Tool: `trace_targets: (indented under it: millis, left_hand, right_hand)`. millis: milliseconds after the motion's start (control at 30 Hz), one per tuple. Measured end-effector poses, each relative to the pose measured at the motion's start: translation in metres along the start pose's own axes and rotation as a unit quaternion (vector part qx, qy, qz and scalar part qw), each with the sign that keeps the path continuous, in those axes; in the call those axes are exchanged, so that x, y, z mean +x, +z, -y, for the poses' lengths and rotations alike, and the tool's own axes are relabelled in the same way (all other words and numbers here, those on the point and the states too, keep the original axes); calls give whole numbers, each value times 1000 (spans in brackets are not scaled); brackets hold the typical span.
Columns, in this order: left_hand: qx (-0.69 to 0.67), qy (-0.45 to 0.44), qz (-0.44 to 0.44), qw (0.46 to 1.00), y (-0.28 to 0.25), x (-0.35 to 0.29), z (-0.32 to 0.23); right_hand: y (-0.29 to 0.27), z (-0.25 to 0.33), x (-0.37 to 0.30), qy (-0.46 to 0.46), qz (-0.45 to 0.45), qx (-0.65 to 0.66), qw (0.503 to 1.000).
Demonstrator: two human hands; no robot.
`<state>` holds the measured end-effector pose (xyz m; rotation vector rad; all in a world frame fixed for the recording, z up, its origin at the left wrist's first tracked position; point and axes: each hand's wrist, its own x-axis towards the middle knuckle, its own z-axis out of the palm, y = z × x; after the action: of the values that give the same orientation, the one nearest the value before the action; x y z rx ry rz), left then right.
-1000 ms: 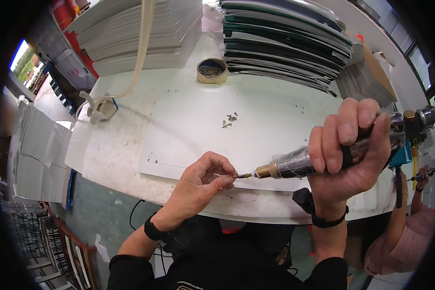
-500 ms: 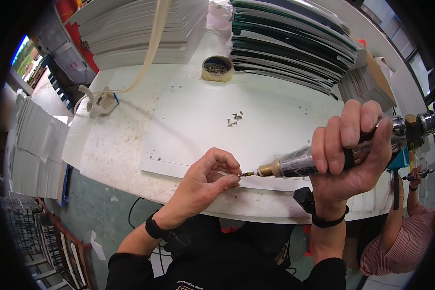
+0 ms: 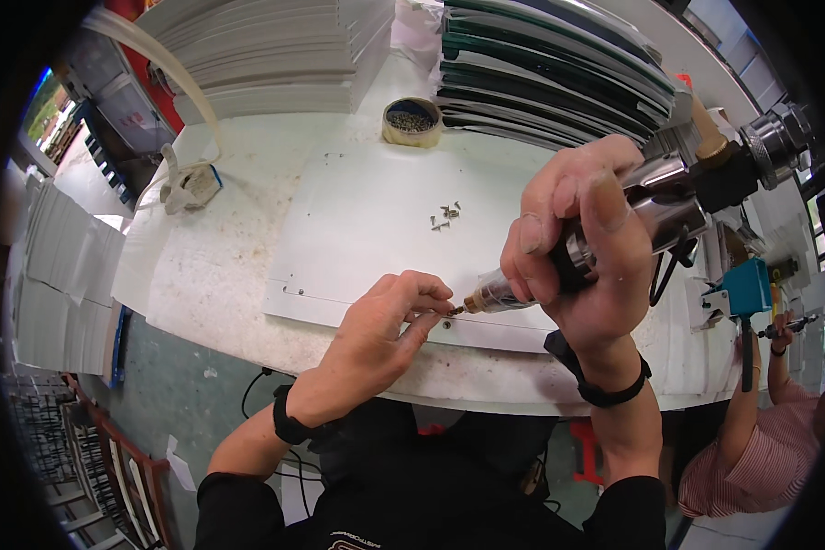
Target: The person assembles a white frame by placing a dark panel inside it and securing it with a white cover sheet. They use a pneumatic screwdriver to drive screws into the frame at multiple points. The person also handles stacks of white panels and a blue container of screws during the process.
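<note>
My right hand (image 3: 582,243) is wrapped round a pneumatic screwdriver (image 3: 660,197), tilted so that its brass-coloured nose points down and left. The bit (image 3: 459,311) comes down close to the near edge of a white flat panel (image 3: 367,220). At the bit's tip, the thumb and fingertips of my left hand (image 3: 371,330) pinch what looks like a small screw (image 3: 451,312), mostly hidden by the fingers. A screw head (image 3: 447,324) shows in the panel just below the fingertips. Several loose screws (image 3: 446,216) lie mid-panel.
A tape roll (image 3: 412,137) with many screws inside stands behind the panel. Stacks of white sheets (image 3: 257,60) and dark green-edged panels (image 3: 550,69) rise at the back. A pale hose (image 3: 188,87) hangs at the left. At far right, another person (image 3: 761,449) holds a tool.
Both hands have brought the screwdriver tip and screw away from me onto the panel's near edge. The right hand has shifted left and the screwdriver is tilted more steeply.
</note>
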<state>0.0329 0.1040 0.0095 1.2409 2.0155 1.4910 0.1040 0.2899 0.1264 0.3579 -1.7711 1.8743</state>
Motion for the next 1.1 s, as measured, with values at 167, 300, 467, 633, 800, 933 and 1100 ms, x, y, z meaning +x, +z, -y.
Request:
trace_targets:
  millis: [167, 300, 467, 633, 800, 933, 1100]
  left_hand:
    - [42, 29, 9, 999, 1, 1, 4]
    - [96, 60, 18, 993, -7, -2, -1]
    - [226, 145, 5, 963, -13, -11, 1]
    - [297, 191, 0, 936, -10, -16, 6]
    - [319, 200, -40, 925, -3, -16, 7]
    - [325, 204, -33, 923, -2, -17, 9]
    - [333, 214, -19, 918, -4, -15, 4]
  right_hand:
    - [1, -2, -1, 19, 3, -32, 999]
    - [4, -6, 0, 17, 16, -26, 999]
    - [12, -9, 2, 39, 15, -11, 999]
    - [10, -15, 10, 59, 54, -41, 996]
    - [13, -15, 10, 90, 55, -31, 994]
    - [16, -19, 5, 95, 54, -24, 994]
    - [17, -20, 5, 102, 85, -29, 991]
